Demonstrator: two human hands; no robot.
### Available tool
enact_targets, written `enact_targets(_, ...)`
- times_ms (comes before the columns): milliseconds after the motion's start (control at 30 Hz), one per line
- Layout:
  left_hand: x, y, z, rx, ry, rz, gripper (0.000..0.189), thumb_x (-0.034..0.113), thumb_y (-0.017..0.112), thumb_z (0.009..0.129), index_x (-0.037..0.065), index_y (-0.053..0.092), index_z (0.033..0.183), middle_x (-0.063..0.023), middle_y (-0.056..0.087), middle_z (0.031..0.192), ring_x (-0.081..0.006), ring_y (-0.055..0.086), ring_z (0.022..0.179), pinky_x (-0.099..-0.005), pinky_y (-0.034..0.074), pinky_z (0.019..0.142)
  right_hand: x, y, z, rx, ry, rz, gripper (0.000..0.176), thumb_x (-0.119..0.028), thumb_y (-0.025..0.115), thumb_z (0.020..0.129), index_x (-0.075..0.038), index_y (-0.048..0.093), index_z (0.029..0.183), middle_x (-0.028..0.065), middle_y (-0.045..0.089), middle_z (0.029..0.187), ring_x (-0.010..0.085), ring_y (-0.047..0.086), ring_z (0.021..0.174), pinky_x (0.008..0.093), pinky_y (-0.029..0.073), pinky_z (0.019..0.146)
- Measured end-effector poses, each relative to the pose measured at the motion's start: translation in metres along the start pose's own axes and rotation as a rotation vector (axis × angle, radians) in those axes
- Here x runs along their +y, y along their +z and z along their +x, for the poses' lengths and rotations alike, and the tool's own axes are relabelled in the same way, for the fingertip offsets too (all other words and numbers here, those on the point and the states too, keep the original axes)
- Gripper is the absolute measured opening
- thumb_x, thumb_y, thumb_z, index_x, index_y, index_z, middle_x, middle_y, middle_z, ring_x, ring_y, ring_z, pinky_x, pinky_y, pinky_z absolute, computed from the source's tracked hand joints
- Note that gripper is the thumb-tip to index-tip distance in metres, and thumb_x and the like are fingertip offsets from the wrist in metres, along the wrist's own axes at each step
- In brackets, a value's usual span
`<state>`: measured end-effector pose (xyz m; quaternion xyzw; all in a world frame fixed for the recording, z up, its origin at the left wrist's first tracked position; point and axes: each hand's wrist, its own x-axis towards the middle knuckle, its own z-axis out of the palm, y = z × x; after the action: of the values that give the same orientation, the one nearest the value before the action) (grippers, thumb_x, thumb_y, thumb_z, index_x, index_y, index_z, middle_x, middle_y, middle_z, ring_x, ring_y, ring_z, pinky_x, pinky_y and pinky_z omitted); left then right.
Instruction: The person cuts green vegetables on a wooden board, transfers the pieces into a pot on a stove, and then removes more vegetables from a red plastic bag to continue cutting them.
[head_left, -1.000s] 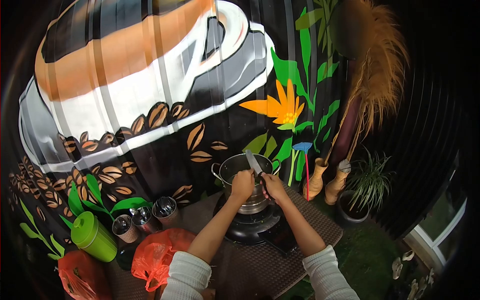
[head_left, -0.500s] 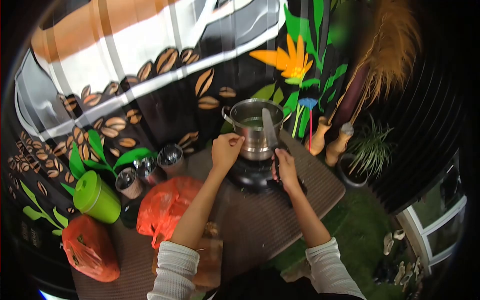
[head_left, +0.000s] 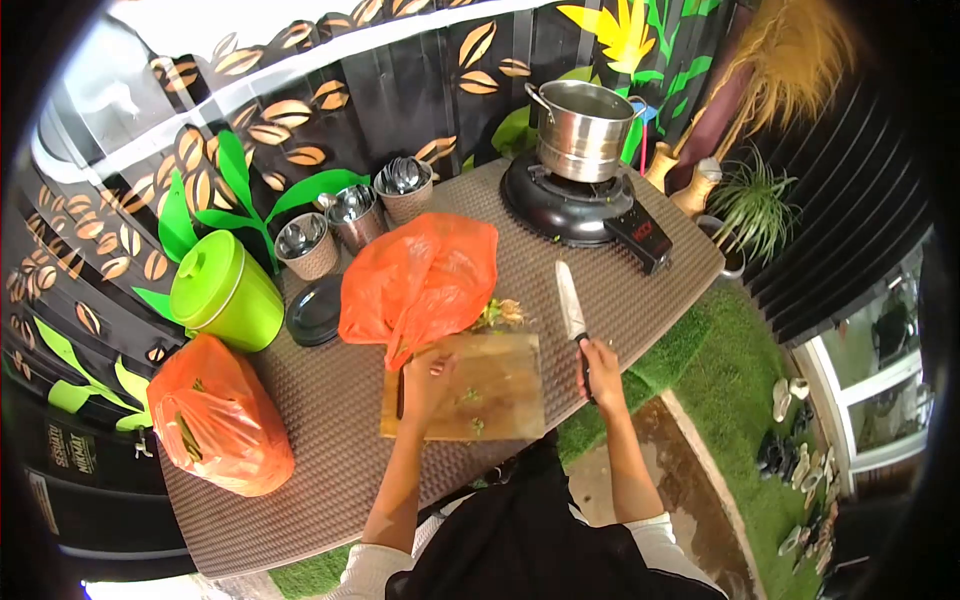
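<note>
A kitchen knife [head_left: 570, 305] is held by its black handle in my right hand [head_left: 602, 372], blade pointing away over the table. My left hand [head_left: 432, 378] is over the left part of a wooden cutting board [head_left: 510, 385]; its fingers are curled, and what they may hold is too small to name. Small green scraps lie on the board. Just beyond my left hand sits a red plastic bag [head_left: 425, 275], with vegetable trimmings [head_left: 503, 314] at its right edge. A steel pot [head_left: 585, 135] stands on a black portable stove [head_left: 570, 210].
Three cutlery cups [head_left: 307, 250] line the wall side, beside a black round lid [head_left: 316, 312] and a green lidded bin [head_left: 228, 292]. Another red bag [head_left: 225, 420] rests at the left. A potted plant [head_left: 755, 205] stands beyond the table [head_left: 320, 500].
Both hands have moved back from the pot towards me, the left to the cutting board. The knife has come away from the pot, and the view has tilted down.
</note>
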<state>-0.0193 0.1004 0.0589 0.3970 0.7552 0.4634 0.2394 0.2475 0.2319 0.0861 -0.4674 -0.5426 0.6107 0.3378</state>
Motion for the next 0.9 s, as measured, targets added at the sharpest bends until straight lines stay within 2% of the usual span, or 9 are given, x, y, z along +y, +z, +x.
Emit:
enact_targets(133, -0.053, -0.011, -0.04, -0.024, 0.135, 0.053, 0.019, 0.01, 0.067, 0.085, -0.002, 0.068, 0.099, -0.0127, 0.067, 0.083, -0.0195, 0.065, 0.074, -0.0307, 0.052, 0.069, 0.038, 0.046, -0.068, -0.002, 0.002, -0.152, 0.032, -0.03, 0.049, 0.098, -0.003, 0.051, 0.08, 0.0032, 0.046, 0.046, 0.0122, 0.043, 0.034, 0.0272, 0.032, 0.034)
enact_targets(200, -0.063, -0.01, -0.055, 0.026, 0.335, 0.079, 0.018, 0.006, 0.064, 0.085, -0.004, 0.066, 0.1, -0.0195, 0.066, 0.092, -0.0257, 0.064, 0.077, -0.0337, 0.053, 0.069, 0.045, 0.064, -0.098, -0.053, 0.021, -0.178, 0.032, -0.029, 0.052, 0.097, -0.002, 0.053, 0.08, 0.0043, 0.048, 0.047, 0.011, 0.046, 0.035, 0.0269, 0.035, 0.036)
enact_targets(267, -0.069, -0.006, -0.066, 0.081, 0.276, 0.013, 0.018, 0.005, 0.062, 0.086, -0.004, 0.064, 0.102, -0.0187, 0.064, 0.095, -0.0257, 0.064, 0.077, -0.0332, 0.052, 0.069, 0.045, 0.078, -0.127, -0.085, 0.049, -0.311, 0.031, -0.03, 0.052, 0.097, -0.001, 0.056, 0.085, 0.0052, 0.049, 0.048, 0.0092, 0.047, 0.037, 0.0257, 0.035, 0.036)
enact_targets(333, -0.073, -0.003, -0.068, 0.133, 0.231, -0.055, 0.019, 0.003, 0.061, 0.087, -0.004, 0.063, 0.104, -0.0179, 0.063, 0.097, -0.0257, 0.063, 0.077, -0.0327, 0.052, 0.069, 0.053, 0.087, -0.145, -0.095, 0.1, -0.36, 0.029, -0.03, 0.054, 0.096, -0.001, 0.059, 0.093, 0.0105, 0.054, 0.053, 0.0158, 0.054, 0.043, 0.0298, 0.04, 0.042)
enact_targets(400, -0.073, -0.001, -0.072, 0.238, 0.169, -0.101, 0.018, 0.003, 0.059, 0.088, -0.003, 0.062, 0.106, -0.0147, 0.061, 0.094, -0.0251, 0.062, 0.076, -0.0328, 0.05, 0.068, 0.069, 0.1, -0.156, -0.099, -0.18, -0.554, 0.03, -0.03, 0.054, 0.095, -0.001, 0.06, 0.1, 0.0174, 0.059, 0.064, 0.0301, 0.06, 0.056, 0.0378, 0.047, 0.054)
enact_targets(433, -0.072, 0.0, -0.079, 0.218, 0.175, -0.114, 0.018, 0.003, 0.059, 0.088, -0.003, 0.062, 0.106, -0.0147, 0.061, 0.094, -0.0251, 0.062, 0.076, -0.0328, 0.05, 0.068, 0.07, 0.11, -0.166, -0.163, -0.158, -0.607, 0.033, -0.032, 0.054, 0.094, 0.0, 0.059, 0.103, 0.022, 0.062, 0.076, 0.0416, 0.061, 0.073, 0.0452, 0.048, 0.067)
enact_targets(600, -0.075, -0.005, -0.078, 0.34, 0.387, -0.141, 0.014, 0.0, 0.057, 0.089, 0.0, 0.062, 0.101, -0.0132, 0.059, 0.086, -0.0208, 0.057, 0.067, -0.0329, 0.047, 0.062, 0.08, 0.119, -0.163, -0.158, -0.237, -0.704, 0.034, -0.034, 0.053, 0.094, -0.003, 0.06, 0.106, 0.0233, 0.064, 0.078, 0.0435, 0.062, 0.08, 0.0497, 0.048, 0.069)
enact_targets(700, -0.079, -0.006, -0.079, 0.268, 0.388, -0.044, 0.013, -0.003, 0.057, 0.086, 0.001, 0.061, 0.097, -0.0127, 0.057, 0.083, -0.0218, 0.054, 0.065, -0.0336, 0.046, 0.063, 0.066, 0.111, -0.154, -0.006, -0.207, -0.79, 0.03, -0.033, 0.054, 0.094, -0.005, 0.06, 0.101, 0.0238, 0.065, 0.077, 0.0425, 0.063, 0.078, 0.0496, 0.049, 0.068)
enact_targets(900, -0.08, -0.003, -0.079, 0.251, 0.412, -0.034, 0.008, -0.001, 0.058, 0.084, 0.0, 0.06, 0.092, -0.0146, 0.056, 0.083, -0.0276, 0.055, 0.072, -0.0371, 0.047, 0.064, 0.068, 0.114, -0.158, -0.085, -0.248, -0.797, 0.029, -0.032, 0.054, 0.094, -0.004, 0.06, 0.1, 0.0205, 0.063, 0.07, 0.041, 0.063, 0.073, 0.0484, 0.049, 0.067)
